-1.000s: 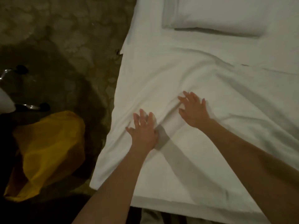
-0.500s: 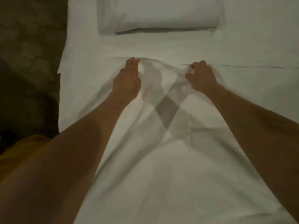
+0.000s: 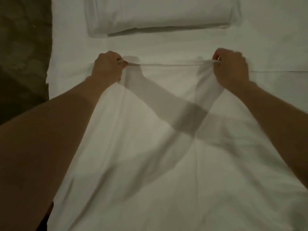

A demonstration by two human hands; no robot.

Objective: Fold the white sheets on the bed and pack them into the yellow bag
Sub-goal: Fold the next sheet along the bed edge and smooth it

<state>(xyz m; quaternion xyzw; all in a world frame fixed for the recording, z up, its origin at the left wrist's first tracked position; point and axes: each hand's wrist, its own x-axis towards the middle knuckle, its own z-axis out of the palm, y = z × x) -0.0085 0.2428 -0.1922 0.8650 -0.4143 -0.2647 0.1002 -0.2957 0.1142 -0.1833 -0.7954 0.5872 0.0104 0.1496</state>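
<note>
Stretching between both fists, the far edge of the white sheet (image 3: 166, 147) is pinched by the left hand (image 3: 107, 65) and the right hand (image 3: 230, 68), fingers curled round it. Beyond the fingers a pillow (image 3: 160, 13) is seen on the bed (image 3: 70, 47).

I see the bed (image 3: 70, 39) carrying a pillow (image 3: 160, 12) at its head and a sheet (image 3: 166, 164) spread below it.
</note>
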